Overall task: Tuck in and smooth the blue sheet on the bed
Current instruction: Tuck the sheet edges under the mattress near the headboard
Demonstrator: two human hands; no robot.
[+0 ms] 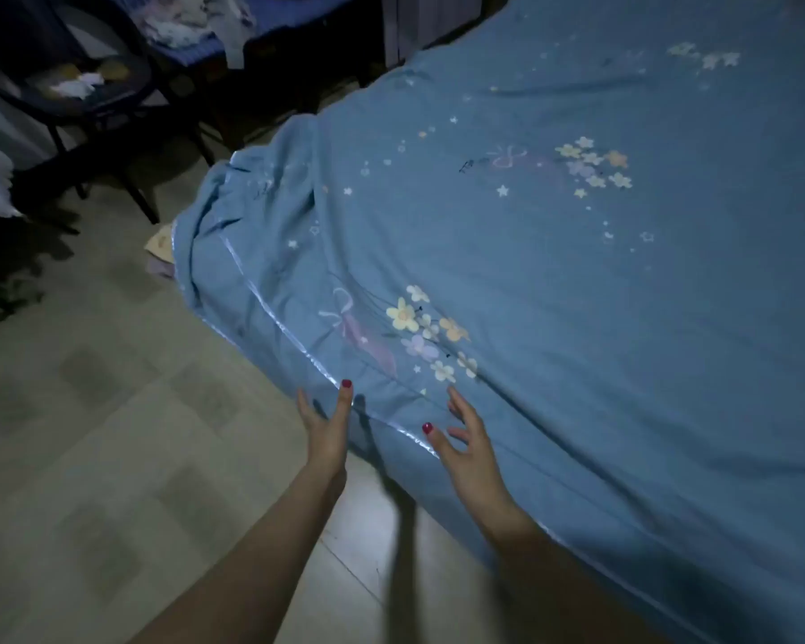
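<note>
Both forearms reach in, left hand [326, 427] and right hand [468, 441] apart, fingers spread, gripping nothing at the bed's near edge; risk: pushing blue sheet [554, 281] sideways deepens bunching at its left corner.

blue floral sheet [554, 271] spread over bed, bunched at corner toward 10 o'clock | left hand [327, 429] at shiny piped edge, fingers straight, thumb tip on piping | right hand [468, 446] at 3 o'clock of left, fingers spread over sheet | dark chair [84, 99] at 11 o'clock | tiled floor [112, 434]
</note>
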